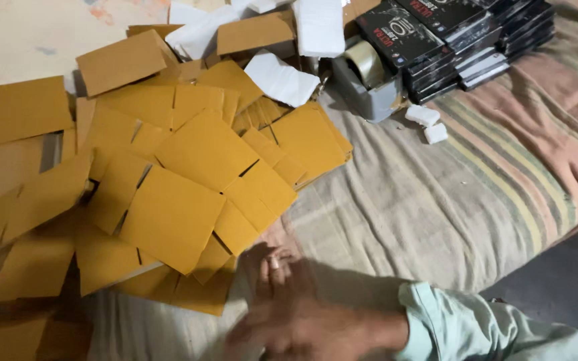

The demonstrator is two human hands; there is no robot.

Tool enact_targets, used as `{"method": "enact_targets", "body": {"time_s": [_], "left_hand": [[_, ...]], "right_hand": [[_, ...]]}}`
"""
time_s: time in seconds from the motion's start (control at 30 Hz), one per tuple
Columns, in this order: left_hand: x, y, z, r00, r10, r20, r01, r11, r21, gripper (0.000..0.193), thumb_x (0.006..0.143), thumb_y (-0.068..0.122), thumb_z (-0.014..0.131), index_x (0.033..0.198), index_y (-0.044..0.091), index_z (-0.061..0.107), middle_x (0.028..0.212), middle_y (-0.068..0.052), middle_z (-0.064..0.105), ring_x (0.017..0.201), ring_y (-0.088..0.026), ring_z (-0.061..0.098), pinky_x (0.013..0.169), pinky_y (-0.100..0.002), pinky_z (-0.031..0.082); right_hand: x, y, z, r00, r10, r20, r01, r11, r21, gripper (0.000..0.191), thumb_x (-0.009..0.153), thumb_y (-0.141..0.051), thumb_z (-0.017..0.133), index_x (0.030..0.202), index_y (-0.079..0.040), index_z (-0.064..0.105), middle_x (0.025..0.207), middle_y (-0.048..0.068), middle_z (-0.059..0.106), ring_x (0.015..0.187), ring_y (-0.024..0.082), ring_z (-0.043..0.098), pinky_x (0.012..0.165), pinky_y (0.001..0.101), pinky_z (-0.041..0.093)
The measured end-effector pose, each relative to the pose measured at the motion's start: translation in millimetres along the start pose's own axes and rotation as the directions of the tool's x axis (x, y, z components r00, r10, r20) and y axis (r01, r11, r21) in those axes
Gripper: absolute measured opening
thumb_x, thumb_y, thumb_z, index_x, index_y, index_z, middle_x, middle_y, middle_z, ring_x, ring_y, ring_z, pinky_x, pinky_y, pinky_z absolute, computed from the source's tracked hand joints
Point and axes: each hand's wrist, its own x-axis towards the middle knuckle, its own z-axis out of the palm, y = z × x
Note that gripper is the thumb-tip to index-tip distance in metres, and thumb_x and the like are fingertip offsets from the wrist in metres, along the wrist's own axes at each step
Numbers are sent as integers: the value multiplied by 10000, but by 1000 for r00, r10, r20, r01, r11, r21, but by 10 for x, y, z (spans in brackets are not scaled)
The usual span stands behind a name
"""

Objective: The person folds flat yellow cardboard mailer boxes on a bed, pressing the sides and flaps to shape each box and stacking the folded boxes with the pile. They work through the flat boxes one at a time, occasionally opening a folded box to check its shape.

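From the head camera, looking down: one hand (289, 314) shows at the bottom edge, blurred, coming in from the right out of a pale green sleeve (463, 327). Which hand it is I cannot tell for sure; it looks like the right, and no other hand shows. Its fingers lie flat and loosely spread over the striped blanket (449, 200), holding nothing, the fingertips just beside the lower edge of the pile of flat brown cardboard pieces (182, 180).

That pile sprawls over the left half of the view, the slotted, overlapping sheets heaped on the blanket and out toward the pale floor (21, 33) at upper left. A few white paper sheets (282, 77) lie on the far side of the pile. Just beyond them stands a grey tape dispenser (362, 83) with a roll in it, and next to it stacks of black boxes (456, 40) at upper right. Two small white blocks (428, 124) rest on the blanket near the dispenser.
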Motion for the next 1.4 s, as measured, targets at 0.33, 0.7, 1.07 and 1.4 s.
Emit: {"method": "enact_targets", "body": {"time_s": [0.33,0.7,1.07,1.4], "left_hand": [[-45,287,58,990,-111,87,89,969,232,255,1016,183,572,1091,-25,699,828,-81,761,773,-130,704,732,-263,561],[-37,382,63,996,78,49,-80,996,40,322,1081,209,481,1087,-42,682,944,-105,733,903,-182,671,867,-329,536],[-7,490,97,952,297,-74,-306,920,-244,624,1091,507,344,1304,-46,538,1184,-130,595,1101,-213,545,1003,-366,410],[-310,284,-133,955,229,-189,-288,870,-401,664,1169,579,271,1046,-15,541,1078,-131,567,1077,-220,543,1016,-361,404]], "right_hand": [[833,877,-895,692,542,-477,-117,737,666,469,961,-399,628,1174,18,656,990,148,719,830,235,740,702,366,611],[-28,1207,-1515,383,92,-919,243,950,197,159,1002,-140,638,1049,7,677,856,55,668,702,154,616,630,317,521],[-1520,627,-1575,296,-307,-905,311,926,-212,132,1090,-47,602,1216,-25,637,1099,50,668,1004,132,604,914,296,488],[-895,226,-841,723,-141,-677,-7,977,-211,875,983,-699,335,1584,-64,304,1603,184,419,1509,325,383,1214,488,327]]}}
